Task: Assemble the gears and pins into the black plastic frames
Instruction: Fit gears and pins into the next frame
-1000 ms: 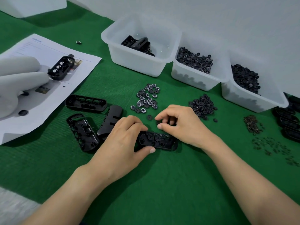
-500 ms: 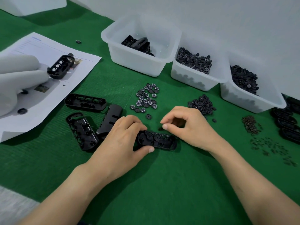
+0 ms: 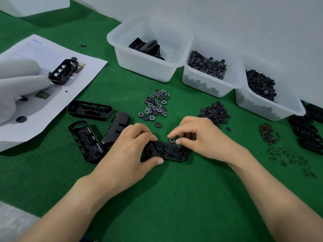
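Head view: the left grip (image 3: 125, 152) curls round the left end of a black frame (image 3: 169, 152) that lies flat on the green tabletop (image 3: 174, 198), thumb at its near edge and fingers over its far edge. The right grip (image 3: 206, 140) pinches a white-marked gear (image 3: 172, 140) between thumb and forefinger, just at the frame's far edge near its middle; whether the gear touches the frame I cannot tell. Beyond the hands lie scattered marked gears (image 3: 156, 105), a heap of plain black gears (image 3: 215, 111) and, further right, a pile of pins (image 3: 266, 132). Three spare frame pieces (image 3: 90, 110) lie left of the left grip. Translucent bins (image 3: 139, 69) holding frames and gears stand along the wall. A paper sheet (image 3: 70, 95) at far left carries a tilted frame (image 3: 63, 71).
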{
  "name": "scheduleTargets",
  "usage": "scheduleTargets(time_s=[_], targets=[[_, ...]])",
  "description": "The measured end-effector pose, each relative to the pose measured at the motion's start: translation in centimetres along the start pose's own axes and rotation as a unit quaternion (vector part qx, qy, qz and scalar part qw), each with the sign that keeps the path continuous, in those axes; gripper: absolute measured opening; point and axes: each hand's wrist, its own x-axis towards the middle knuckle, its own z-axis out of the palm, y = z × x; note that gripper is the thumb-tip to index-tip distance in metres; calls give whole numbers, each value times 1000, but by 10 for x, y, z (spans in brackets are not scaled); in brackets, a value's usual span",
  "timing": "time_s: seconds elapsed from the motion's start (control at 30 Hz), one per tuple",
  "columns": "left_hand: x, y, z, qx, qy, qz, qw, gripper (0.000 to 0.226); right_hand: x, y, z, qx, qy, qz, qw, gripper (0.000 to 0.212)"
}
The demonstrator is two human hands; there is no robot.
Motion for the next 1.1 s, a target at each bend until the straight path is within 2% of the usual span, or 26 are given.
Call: scheduleTargets(time_s=[0.07, 0.2, 0.4, 0.73, 0.87, 1.0, 1.1], targets=[[0, 0, 0, -2, -2, 2, 1000, 48, 2, 0, 0, -10, 7, -2, 1000, 14], [0, -1, 0, -2, 0, 3, 1000, 48, -3, 4, 0, 7, 47, 11, 999, 21], [0, -1, 1, -6, 4, 0, 1000, 49, -17, 8, -1, 32, 53, 40, 997, 23], [-1, -2, 1, -7, 6, 1, 1000, 50, -17, 7, 3, 9, 65, 39, 997, 10], [0, -2, 1, -9, 5, -1, 1000, 49, -26, 1, -1, 62, 87, 5, 994, 9], [0, -1, 0, -5, 1, -1, 1000, 49, -30, -9, 5, 28, 54, -38, 997, 13], [0, -1, 0, -4, 2, -3, 1000, 49, -29, -10, 8, -1, 67, -39, 997, 12]])
